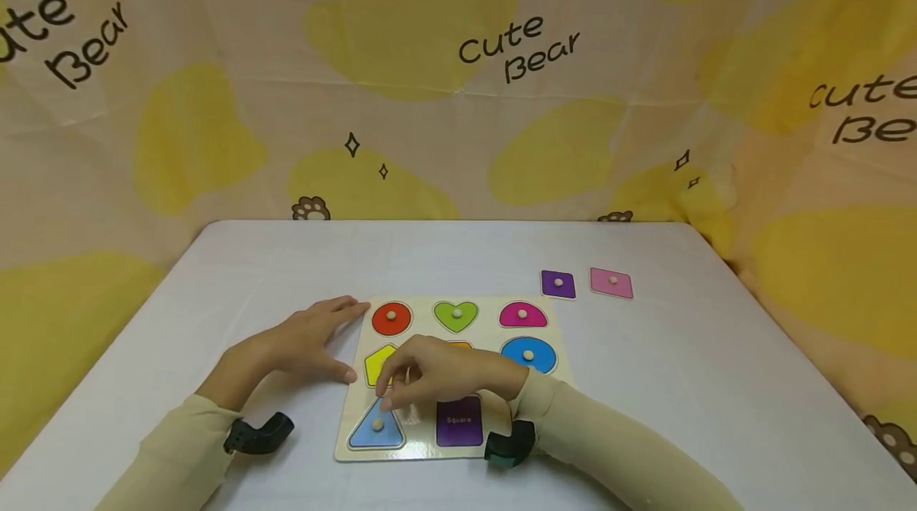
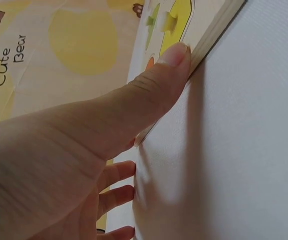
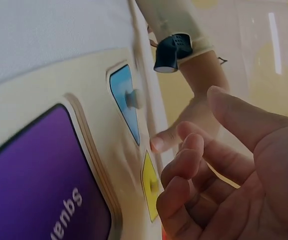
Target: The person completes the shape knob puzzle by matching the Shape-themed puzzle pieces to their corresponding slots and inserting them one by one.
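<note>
A wooden peg puzzle board (image 1: 421, 439) lies on the table. My left hand (image 1: 304, 344) is at its left edge; the thumb (image 2: 171, 62) touches that edge beside the yellow pentagon (image 1: 376, 368). Above the board my right hand (image 1: 440, 368) hovers near the light-blue triangle piece (image 1: 372, 438), its fingers loosely bent and the thumb apart, nothing between them. In the right wrist view the triangle's knob (image 3: 134, 99) stands free of the fingers. Right of the triangle is a purple recess (image 1: 459, 433) printed "Square". An orange piece is mostly hidden by the right hand.
Along the board's back row sit a red circle (image 1: 391, 325), a green heart (image 1: 455, 323) and a magenta half circle (image 1: 522, 321). A blue oval (image 1: 540, 353) lies beside my right wrist. Beyond the board, a purple square (image 1: 557, 292) and a pink piece (image 1: 611, 288) lie loose.
</note>
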`<state>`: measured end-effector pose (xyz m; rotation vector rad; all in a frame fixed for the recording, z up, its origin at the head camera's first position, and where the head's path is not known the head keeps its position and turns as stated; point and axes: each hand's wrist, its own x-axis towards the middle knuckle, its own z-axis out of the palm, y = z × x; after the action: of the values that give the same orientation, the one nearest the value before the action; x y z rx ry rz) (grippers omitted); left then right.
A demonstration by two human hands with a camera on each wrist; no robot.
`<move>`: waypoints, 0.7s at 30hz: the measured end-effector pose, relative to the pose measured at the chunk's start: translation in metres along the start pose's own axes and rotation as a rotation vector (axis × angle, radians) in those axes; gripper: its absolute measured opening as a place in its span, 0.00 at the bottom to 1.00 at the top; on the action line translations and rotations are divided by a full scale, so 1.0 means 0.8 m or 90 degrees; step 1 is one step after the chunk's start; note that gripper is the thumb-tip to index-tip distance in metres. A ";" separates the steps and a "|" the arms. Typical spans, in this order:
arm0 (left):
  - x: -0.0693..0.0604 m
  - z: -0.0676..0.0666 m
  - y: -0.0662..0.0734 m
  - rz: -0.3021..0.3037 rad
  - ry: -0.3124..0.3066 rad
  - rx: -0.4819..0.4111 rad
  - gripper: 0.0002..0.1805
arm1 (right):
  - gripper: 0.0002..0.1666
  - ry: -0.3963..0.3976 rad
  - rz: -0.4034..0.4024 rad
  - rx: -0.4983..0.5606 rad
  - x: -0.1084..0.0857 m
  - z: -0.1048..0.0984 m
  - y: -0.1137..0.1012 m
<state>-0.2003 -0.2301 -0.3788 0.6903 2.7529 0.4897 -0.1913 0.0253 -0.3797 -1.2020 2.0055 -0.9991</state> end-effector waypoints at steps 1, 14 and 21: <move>0.000 0.000 0.000 -0.002 -0.002 -0.001 0.56 | 0.12 0.004 0.003 0.002 -0.002 -0.002 0.001; 0.004 0.003 0.000 -0.032 -0.005 0.002 0.57 | 0.11 0.106 0.064 -0.011 -0.050 -0.043 0.018; 0.003 0.004 -0.001 -0.040 -0.006 0.003 0.56 | 0.14 0.157 0.034 0.012 -0.088 -0.079 0.030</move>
<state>-0.2019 -0.2286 -0.3827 0.6024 2.7577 0.4661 -0.2230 0.1150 -0.3579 -1.0521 2.1984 -1.1862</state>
